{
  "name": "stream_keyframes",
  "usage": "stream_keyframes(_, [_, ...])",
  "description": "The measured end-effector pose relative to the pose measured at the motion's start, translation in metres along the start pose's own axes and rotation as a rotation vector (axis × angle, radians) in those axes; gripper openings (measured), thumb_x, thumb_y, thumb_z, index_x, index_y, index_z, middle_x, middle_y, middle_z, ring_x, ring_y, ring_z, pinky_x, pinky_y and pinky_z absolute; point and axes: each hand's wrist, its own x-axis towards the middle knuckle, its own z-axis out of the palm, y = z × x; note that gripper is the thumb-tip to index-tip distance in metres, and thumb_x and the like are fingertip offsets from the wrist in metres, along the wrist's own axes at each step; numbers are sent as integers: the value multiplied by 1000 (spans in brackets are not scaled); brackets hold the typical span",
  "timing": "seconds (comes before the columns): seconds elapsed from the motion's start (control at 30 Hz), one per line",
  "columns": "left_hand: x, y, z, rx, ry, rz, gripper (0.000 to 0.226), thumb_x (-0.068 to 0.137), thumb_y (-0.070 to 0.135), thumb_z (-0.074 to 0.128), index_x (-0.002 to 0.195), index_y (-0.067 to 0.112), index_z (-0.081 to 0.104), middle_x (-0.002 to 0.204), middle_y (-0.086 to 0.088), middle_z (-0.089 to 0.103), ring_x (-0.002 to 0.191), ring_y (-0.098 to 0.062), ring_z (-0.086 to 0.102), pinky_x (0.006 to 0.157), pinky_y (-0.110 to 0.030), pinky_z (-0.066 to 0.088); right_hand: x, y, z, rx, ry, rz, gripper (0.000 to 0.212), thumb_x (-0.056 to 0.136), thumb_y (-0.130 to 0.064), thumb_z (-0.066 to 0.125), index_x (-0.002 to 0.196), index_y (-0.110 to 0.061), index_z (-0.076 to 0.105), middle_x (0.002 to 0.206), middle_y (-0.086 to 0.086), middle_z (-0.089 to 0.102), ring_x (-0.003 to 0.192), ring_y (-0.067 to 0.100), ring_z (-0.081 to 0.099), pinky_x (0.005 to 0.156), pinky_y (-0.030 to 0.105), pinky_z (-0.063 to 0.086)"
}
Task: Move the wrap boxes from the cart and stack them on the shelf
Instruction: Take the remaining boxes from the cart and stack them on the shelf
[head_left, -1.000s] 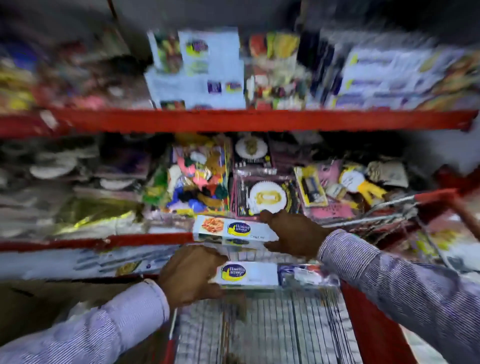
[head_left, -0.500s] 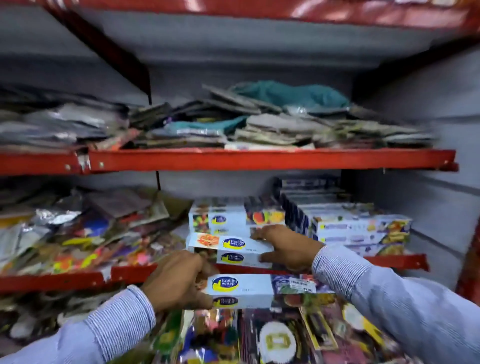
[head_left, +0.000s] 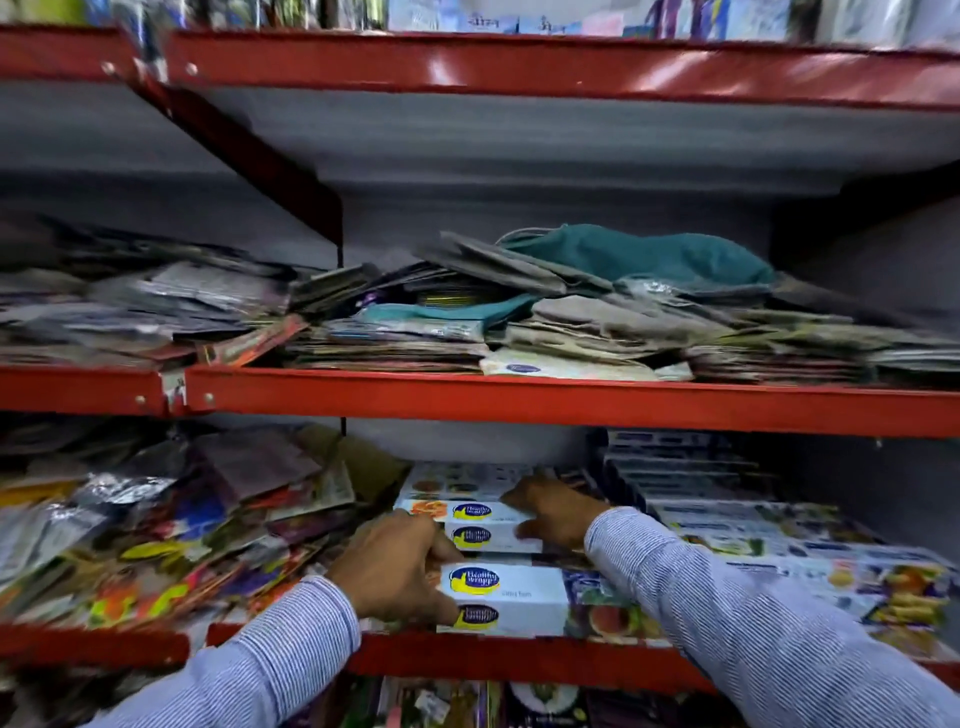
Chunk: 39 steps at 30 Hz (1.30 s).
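Note:
Two white wrap boxes with blue and yellow logos are at the red-edged shelf (head_left: 519, 657). My left hand (head_left: 397, 564) grips the left end of the nearer wrap box (head_left: 511, 597), which sits at the shelf's front edge. My right hand (head_left: 550, 512) holds the farther wrap box (head_left: 475, 522) from its right side, pressed against a row of similar boxes (head_left: 462, 480) behind it. More stacked wrap boxes (head_left: 753, 530) fill the shelf to the right. The cart is out of view.
Loose colourful packets (head_left: 171, 530) crowd the left part of the same shelf. The shelf above (head_left: 519, 400) carries piles of flat packets and a teal cloth bag (head_left: 644, 254). Another red shelf (head_left: 519, 62) runs across the top. More goods show below.
My view has risen from the cart to the upper shelves. Both hands carried the two boxes up and forward onto the shelf, the right-hand box now against the back row.

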Motion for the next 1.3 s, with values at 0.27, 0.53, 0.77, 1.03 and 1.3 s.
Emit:
stream_keyframes(0.27, [38,-22,10,11,3,-58,61,55,58,78,113,38,70,109,15,74,90,-9,68,73,-27,50,25,15,11,-13,10,-73,47,83,-17,70,128,-9,59,135,9,58,124,25,55,106,31,41])
stream_keyframes(0.53, [61,-26,22,5,49,-68,57,61,54,80,115,37,70,106,12,75,84,-11,67,66,-23,42,-2,36,-4,186,100,-32,27,94,-18,58,116,-7,68,119,11,71,105,23,67,95,32,51])
stream_keyframes(0.77, [62,-34,49,126,207,21,60,61,60,62,112,30,71,108,9,67,110,-13,56,78,-30,50,-58,33,11,63,145,2,49,88,-56,52,124,-24,60,115,1,72,101,20,67,84,36,55])
stream_keyframes(1.03, [52,-37,65,0,278,15,48,70,45,63,115,30,70,125,12,67,114,-8,59,90,-25,51,-68,33,52,58,343,44,45,92,-30,53,136,-25,46,144,-3,51,129,21,49,103,37,46])
stream_keyframes(1.3, [47,-40,67,-31,289,-24,45,66,42,64,107,26,74,120,8,71,106,-13,65,86,-27,53,-64,34,52,129,386,54,39,89,-33,59,128,-25,55,134,-1,60,118,19,58,95,36,51])
